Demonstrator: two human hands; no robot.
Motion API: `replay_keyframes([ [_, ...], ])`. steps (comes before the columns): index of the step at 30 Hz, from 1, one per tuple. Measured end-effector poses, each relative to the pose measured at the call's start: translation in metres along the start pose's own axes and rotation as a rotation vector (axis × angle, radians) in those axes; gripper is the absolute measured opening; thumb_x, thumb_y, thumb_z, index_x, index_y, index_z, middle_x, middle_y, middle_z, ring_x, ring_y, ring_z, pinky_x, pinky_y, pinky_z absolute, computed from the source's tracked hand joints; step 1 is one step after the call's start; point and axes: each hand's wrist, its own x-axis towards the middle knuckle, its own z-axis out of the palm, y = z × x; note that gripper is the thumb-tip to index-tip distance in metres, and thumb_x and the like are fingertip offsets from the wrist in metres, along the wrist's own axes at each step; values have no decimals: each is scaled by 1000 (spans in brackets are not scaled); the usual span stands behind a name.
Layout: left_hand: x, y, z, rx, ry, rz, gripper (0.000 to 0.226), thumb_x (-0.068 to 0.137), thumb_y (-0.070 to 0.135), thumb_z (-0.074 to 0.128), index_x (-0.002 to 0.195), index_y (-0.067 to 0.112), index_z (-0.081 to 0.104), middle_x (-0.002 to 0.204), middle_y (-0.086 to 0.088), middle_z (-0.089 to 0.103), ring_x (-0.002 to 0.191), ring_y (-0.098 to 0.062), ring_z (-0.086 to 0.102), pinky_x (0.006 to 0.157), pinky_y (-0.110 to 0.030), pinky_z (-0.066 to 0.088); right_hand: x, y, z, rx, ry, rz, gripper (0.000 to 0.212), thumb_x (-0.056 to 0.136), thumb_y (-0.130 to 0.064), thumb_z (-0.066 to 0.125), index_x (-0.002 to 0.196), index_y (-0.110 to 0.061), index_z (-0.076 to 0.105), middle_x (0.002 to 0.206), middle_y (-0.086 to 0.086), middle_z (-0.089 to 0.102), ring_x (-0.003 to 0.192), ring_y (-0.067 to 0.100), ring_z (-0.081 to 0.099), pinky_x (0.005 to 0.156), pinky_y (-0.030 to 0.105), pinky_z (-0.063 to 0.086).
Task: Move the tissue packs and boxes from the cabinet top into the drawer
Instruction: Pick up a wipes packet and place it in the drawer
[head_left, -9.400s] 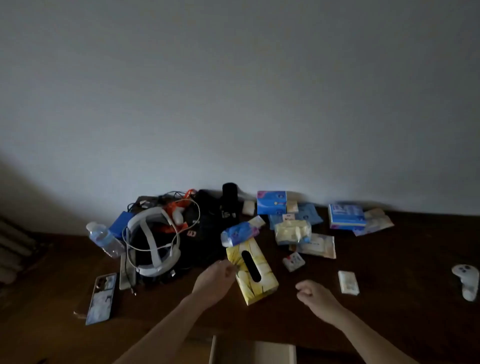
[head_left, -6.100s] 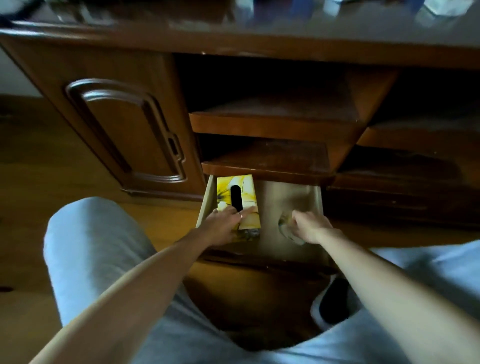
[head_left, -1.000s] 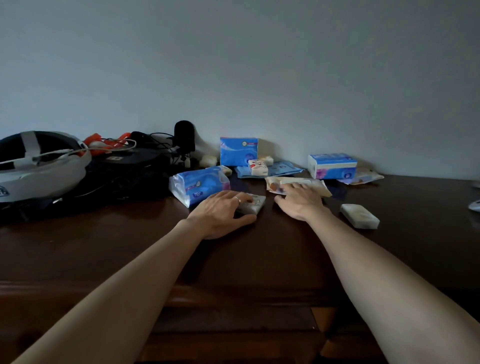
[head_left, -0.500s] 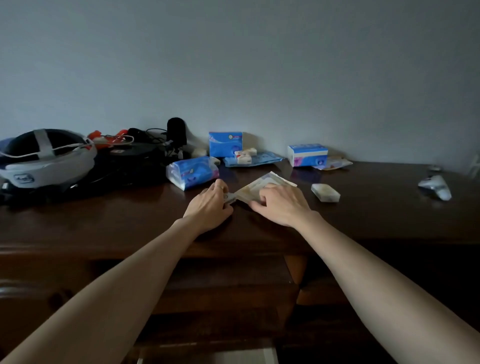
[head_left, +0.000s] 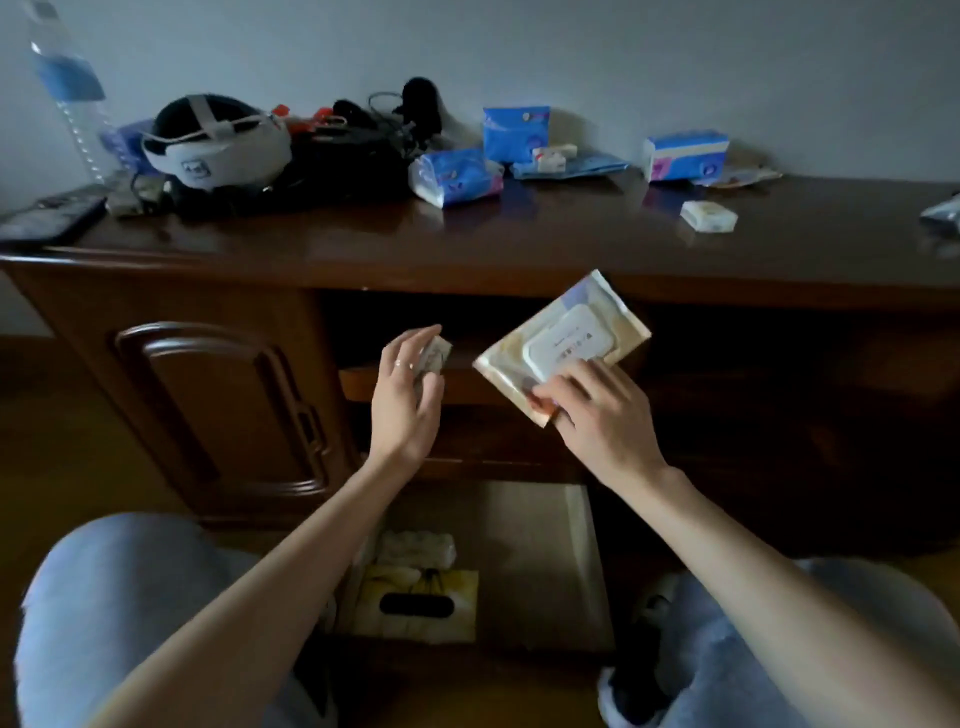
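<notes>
We are pinching a wet-wipes pack in our right hand. Our left hand is gripping a small tissue pack, mostly hidden behind the fingers. Our left forearm is partly covering the yellow tissue box in the open drawer.

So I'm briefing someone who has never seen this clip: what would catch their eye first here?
Probably the pale wet-wipe pack held up in the right hand in front of the dark cabinet, with the left hand beside it holding a small tissue pack. Next, the open drawer below, with a yellow tissue box inside, and the blue tissue packs on the cabinet top.
</notes>
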Motion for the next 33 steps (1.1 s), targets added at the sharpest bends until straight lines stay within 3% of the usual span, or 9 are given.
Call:
replay_keyframes([
  [5,-83,-83,4,-367,-27,-899,31,95,28,50,121,14,60,123,-18,60,95,-28,65,66,-34,57,-104,-47,32,167,-356,78,6,88,-12,72,90,-14,68,90,0,65,80,21,64,62,31,55],
  [9,-115,-117,17,-533,83,-1514,28,98,18,52,118,-2,57,97,-23,61,76,-34,59,58,-40,59,-145,-57,61,299,-733,357,12,96,-27,69,94,-23,57,87,-9,62,71,12,64,53,12,28],
  [13,-134,-133,42,-402,-59,-1382,22,101,20,50,114,15,66,123,-19,63,107,-37,62,97,-56,53,-160,-64,83,444,-774,599,13,99,-41,63,96,-35,51,77,-14,63,61,2,60,48,18,40],
  [18,-152,-157,50,-783,-74,-1580,28,93,31,55,98,4,64,87,-17,69,78,-29,65,76,-42,51,-165,-84,96,777,-781,670,6,98,-25,66,99,-30,62,88,-13,69,79,2,66,69,26,54],
  [21,-153,-173,42,-918,-193,-1474,48,95,39,64,121,-1,64,107,-19,71,89,-31,69,83,-41,53,-166,-93,102,922,-900,686,9,95,-14,66,94,-22,66,102,-8,65,98,6,61,85,27,51],
  [23,-155,-179,40,-819,-233,-1399,58,86,15,77,139,3,54,120,-21,70,101,-35,71,83,-48,60,-166,-94,102,987,-948,793,10,93,-17,63,85,-20,68,103,-7,64,101,6,60,89,29,48],
  [26,-157,-177,45,-771,-197,-1368,78,73,-9,79,140,18,50,130,-19,65,116,-39,65,95,-60,54,-170,-92,100,1059,-887,1040,21,91,-34,57,84,-19,69,101,-13,66,100,2,62,82,19,45],
  [29,-161,-170,52,-809,-207,-1318,79,74,-13,77,141,18,48,134,-17,62,120,-37,62,91,-56,56,-176,-95,104,1002,-821,1254,43,84,-58,67,118,-31,60,114,-27,62,102,0,64,74,11,47],
  [33,-165,-165,61,-592,-223,-1223,78,72,-11,81,134,28,53,122,-5,68,109,-23,68,73,-41,63,-191,-102,117,999,-934,1536,79,81,-32,85,144,-31,38,127,-12,56,97,8,65,63,15,54],
])
